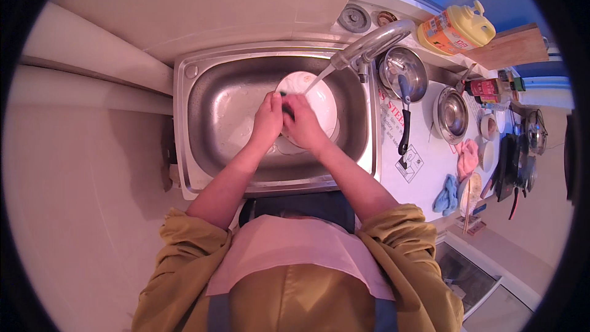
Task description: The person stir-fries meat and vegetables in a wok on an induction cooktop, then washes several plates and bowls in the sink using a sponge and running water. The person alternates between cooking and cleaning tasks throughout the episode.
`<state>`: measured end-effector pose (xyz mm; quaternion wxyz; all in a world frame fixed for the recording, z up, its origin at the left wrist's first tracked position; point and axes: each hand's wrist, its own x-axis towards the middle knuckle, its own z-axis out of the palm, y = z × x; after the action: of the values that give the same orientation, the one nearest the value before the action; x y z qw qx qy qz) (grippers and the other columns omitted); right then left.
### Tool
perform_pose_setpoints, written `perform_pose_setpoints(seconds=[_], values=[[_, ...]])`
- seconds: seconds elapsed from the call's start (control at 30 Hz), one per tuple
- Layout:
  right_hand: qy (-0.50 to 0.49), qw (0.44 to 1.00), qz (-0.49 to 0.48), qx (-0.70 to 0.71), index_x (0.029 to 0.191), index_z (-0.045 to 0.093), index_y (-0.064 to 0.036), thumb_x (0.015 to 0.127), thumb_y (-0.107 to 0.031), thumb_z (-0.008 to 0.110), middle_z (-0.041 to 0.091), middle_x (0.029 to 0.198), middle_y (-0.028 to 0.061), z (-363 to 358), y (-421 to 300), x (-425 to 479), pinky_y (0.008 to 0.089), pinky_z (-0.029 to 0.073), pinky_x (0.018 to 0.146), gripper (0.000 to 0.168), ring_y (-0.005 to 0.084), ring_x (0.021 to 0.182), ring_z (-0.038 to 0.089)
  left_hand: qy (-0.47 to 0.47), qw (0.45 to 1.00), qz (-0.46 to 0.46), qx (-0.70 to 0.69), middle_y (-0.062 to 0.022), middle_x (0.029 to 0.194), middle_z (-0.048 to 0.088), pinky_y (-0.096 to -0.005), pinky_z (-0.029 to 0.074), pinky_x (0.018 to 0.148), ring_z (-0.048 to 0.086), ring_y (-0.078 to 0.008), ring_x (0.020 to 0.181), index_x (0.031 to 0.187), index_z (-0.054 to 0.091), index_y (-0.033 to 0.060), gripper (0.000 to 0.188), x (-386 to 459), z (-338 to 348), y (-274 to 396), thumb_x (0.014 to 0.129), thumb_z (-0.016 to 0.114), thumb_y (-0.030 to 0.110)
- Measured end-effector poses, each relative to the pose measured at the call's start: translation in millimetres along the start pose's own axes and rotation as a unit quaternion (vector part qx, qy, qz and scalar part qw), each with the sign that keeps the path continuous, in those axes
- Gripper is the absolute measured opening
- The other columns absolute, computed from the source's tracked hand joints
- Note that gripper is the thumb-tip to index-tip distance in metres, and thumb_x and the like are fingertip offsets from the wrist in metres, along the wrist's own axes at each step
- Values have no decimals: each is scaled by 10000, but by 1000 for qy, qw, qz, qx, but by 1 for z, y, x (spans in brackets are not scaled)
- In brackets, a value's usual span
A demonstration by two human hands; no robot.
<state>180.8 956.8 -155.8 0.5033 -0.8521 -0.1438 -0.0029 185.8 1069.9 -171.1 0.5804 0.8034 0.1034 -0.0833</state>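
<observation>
A white plate point(325, 106) with a small printed pattern is in the stainless steel sink point(221, 101), under running water. My left hand point(268, 115) grips the plate at its left rim. Over the plate's face, my right hand point(300, 117) is closed around a dark green pad point(287, 109), likely a scouring pad, mostly hidden by the fingers. Both hands almost touch each other. Water runs from the chrome faucet point(373, 44) onto the plate just beyond my right hand.
Right of the sink, the counter point(424, 147) holds a steel pan point(405, 76) with a black-handled utensil, stacked metal bowls point(452, 115), a pink cloth point(468, 159) and a blue cloth point(445, 195). A yellow jug point(456, 30) and a wooden board point(514, 48) stand near the window.
</observation>
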Motion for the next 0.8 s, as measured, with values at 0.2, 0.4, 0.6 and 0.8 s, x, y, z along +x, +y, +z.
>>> perform_pose_setpoints(seconds=[0.2, 0.4, 0.6, 0.8], values=[[-78, 974, 29, -209, 918, 538, -33, 684, 22, 565, 513, 920, 162, -43, 26, -40, 407, 441, 760, 242, 342, 872, 520, 63, 997, -20, -29, -232, 956, 573, -378, 407, 822, 554, -336, 921, 1043, 506, -26, 415, -10, -6, 3, 932, 294, 314], [98, 989, 55, -97, 877, 541, -22, 702, 14, 557, 519, 868, 164, -30, 50, 16, 403, 449, 706, 180, 354, 811, 533, 13, 994, -63, -92, -212, 927, 576, -367, 405, 820, 555, -313, 895, 1024, 516, -21, 404, -13, 6, -6, 932, 307, 313], [-88, 994, 63, 32, 825, 569, -19, 724, -36, 527, 564, 788, 190, 0, -11, -12, 397, 458, 684, 110, 354, 752, 561, 69, 993, -30, -94, -238, 1001, 562, -373, 390, 857, 537, -337, 971, 1067, 497, -36, 466, -1, 2, -35, 934, 273, 351], [-68, 943, 96, -311, 851, 554, -1, 699, -21, 541, 546, 879, 177, -45, 32, -26, 415, 470, 718, 154, 335, 814, 565, 41, 994, -82, -65, -235, 1002, 564, -375, 399, 847, 545, -334, 959, 1078, 489, -44, 463, -9, -12, -23, 936, 275, 342]])
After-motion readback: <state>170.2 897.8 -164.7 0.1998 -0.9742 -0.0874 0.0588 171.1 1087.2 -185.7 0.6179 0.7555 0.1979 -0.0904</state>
